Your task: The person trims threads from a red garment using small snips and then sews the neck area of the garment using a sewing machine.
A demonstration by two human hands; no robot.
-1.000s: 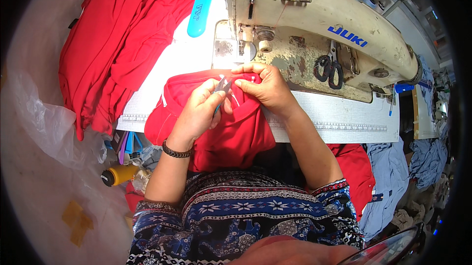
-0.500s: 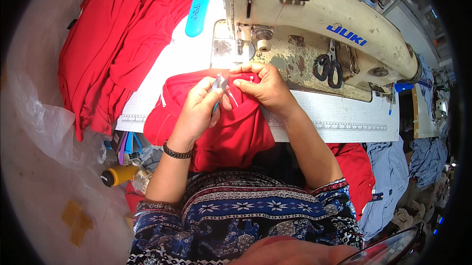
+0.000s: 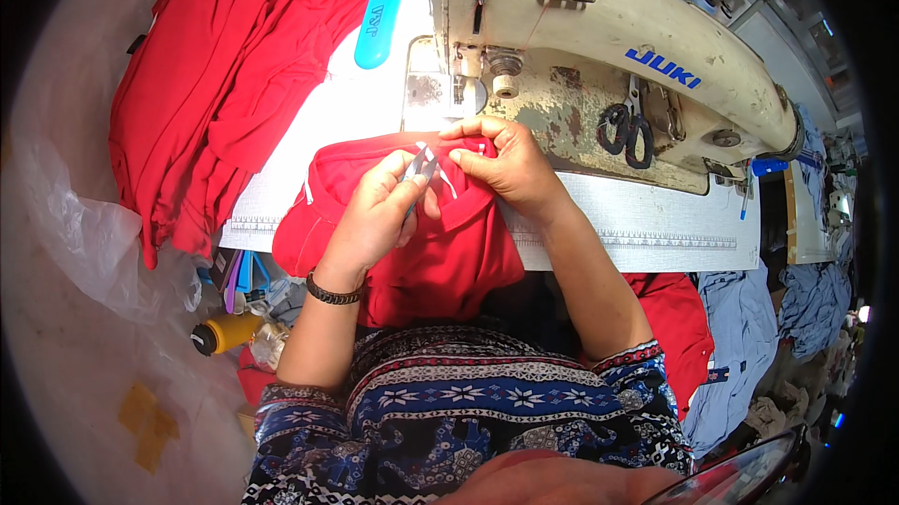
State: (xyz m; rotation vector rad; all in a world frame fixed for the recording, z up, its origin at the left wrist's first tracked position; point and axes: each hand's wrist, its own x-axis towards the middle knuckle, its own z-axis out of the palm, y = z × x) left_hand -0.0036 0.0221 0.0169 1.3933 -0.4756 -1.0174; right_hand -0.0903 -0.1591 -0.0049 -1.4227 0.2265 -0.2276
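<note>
A red garment (image 3: 431, 266) lies bunched over the table's front edge, its neck opening turned up. My left hand (image 3: 384, 210) is closed around a small pair of thread snips (image 3: 423, 165), whose blades point away from me, spread apart, close to the garment's far edge. Between thumb and fingers, my right hand (image 3: 510, 163) pinches that far edge beside a white label. Just beyond both hands stand the presser foot and needle area (image 3: 464, 88) of a cream sewing machine (image 3: 599, 18).
Red garments (image 3: 215, 83) are heaped at the left. Black-handled scissors (image 3: 627, 130) rest on the machine bed. A blue oval-ended tool (image 3: 378, 27) lies left of the machine head. A printed ruler strip (image 3: 637, 241) runs along the table's front. Blue cloth (image 3: 735, 346) hangs at the right.
The snips' blades have spread wider apart, and my left hand has shifted very slightly. My right hand keeps its pinch on the red garment, almost unmoved.
</note>
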